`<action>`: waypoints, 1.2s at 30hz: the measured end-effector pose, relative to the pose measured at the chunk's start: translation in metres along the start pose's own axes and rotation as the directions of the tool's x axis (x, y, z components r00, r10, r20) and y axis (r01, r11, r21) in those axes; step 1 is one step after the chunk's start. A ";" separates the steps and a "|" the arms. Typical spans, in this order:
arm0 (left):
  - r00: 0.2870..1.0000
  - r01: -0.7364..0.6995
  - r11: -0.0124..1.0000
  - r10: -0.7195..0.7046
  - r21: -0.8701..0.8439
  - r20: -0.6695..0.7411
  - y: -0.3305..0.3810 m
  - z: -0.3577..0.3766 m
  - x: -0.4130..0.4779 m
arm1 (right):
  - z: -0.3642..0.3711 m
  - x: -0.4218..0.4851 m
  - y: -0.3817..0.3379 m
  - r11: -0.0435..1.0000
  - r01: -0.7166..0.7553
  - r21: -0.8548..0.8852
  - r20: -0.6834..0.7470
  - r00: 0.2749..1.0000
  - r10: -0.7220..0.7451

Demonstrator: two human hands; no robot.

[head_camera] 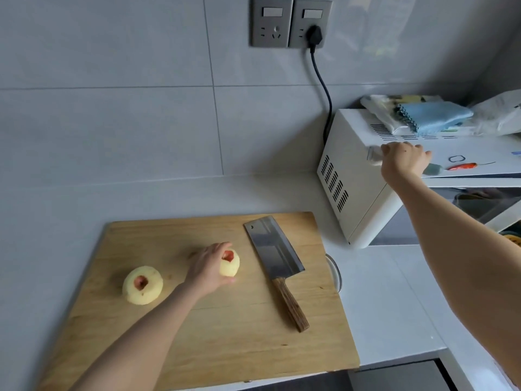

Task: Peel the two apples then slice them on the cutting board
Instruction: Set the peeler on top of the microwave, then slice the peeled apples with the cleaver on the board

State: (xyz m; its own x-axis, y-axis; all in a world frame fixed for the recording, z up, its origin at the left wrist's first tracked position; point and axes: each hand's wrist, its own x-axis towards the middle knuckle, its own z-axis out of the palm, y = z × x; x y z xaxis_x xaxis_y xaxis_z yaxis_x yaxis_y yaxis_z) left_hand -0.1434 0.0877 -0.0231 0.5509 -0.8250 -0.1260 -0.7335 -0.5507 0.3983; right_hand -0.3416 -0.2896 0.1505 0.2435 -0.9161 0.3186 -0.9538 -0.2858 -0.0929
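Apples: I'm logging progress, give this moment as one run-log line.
apples: both peeled, unsliced, on cutting board | left hand: on right apple | right hand: holding peeler on microwave | cleaver: untouched

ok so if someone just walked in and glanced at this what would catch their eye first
Probably the two peeled apples on the wooden cutting board: one apple sits free at the left, the other apple is gripped by the left hand. Next, the big cleaver lying untouched on the board's right side. Then the right hand, stretched up onto the white microwave, closed around a small blurred tool.
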 end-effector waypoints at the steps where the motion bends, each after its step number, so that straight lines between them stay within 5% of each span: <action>1: 1.000 0.005 1.000 -0.005 0.001 0.011 -0.001 0.000 -0.001 | -0.002 -0.002 -0.001 1.000 0.010 -0.013 -0.019 1.000 -0.011; 6: 0.997 0.029 0.999 -0.030 0.013 0.066 -0.001 -0.004 0.000 | -0.023 -0.044 -0.035 0.968 0.248 0.018 -0.320 0.919 -0.230; 8: 0.996 0.030 0.999 -0.032 0.020 0.089 -0.001 -0.005 0.001 | -0.025 -0.080 -0.058 0.930 0.365 0.042 -0.331 0.883 -0.332; 10: 0.995 0.030 0.999 -0.032 0.020 0.096 -0.002 -0.004 -0.001 | -0.014 -0.127 -0.081 0.895 0.426 0.136 -0.199 0.896 -0.396; 12: 0.993 0.031 0.999 -0.032 0.011 0.110 -0.006 -0.004 -0.001 | 0.007 -0.177 -0.100 0.902 0.383 0.198 0.082 0.911 -0.405; 15: 0.988 0.109 0.987 -0.095 -0.119 0.118 -0.015 -0.005 -0.003 | 0.048 -0.241 -0.109 0.938 0.327 0.115 0.508 0.792 -0.338; 18: 0.973 0.230 0.937 -0.217 -0.262 0.077 -0.025 -0.004 -0.009 | 0.080 -0.289 -0.109 0.954 0.297 -0.042 0.683 0.705 -0.190; 21: 0.938 0.336 0.828 -0.336 -0.449 0.082 -0.031 0.003 -0.015 | 0.093 -0.308 -0.105 0.983 0.185 -0.023 0.655 0.745 -0.125; 26: 0.857 0.446 0.383 -0.445 -0.809 0.262 -0.025 0.005 -0.014 | 0.091 -0.308 -0.102 0.971 0.170 0.171 0.600 0.763 -0.239; 33: 0.847 0.486 0.300 -0.392 -0.821 0.359 -0.028 -0.006 -0.001 | 0.038 -0.301 -0.101 0.840 0.013 0.543 0.408 0.870 -0.277; 36: 0.837 0.495 0.272 -0.405 -0.825 0.369 -0.029 -0.006 0.000 | 0.010 -0.303 -0.113 0.795 0.119 0.594 0.361 0.845 -0.396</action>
State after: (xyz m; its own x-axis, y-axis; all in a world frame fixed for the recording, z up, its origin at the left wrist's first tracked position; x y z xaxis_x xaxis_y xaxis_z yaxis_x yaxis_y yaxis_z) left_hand -0.1198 0.1040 -0.0293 0.6112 -0.5143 -0.6016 0.4018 -0.4532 0.7957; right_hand -0.3055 0.0176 0.0554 0.6467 -0.7619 -0.0342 -0.6248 -0.5036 -0.5967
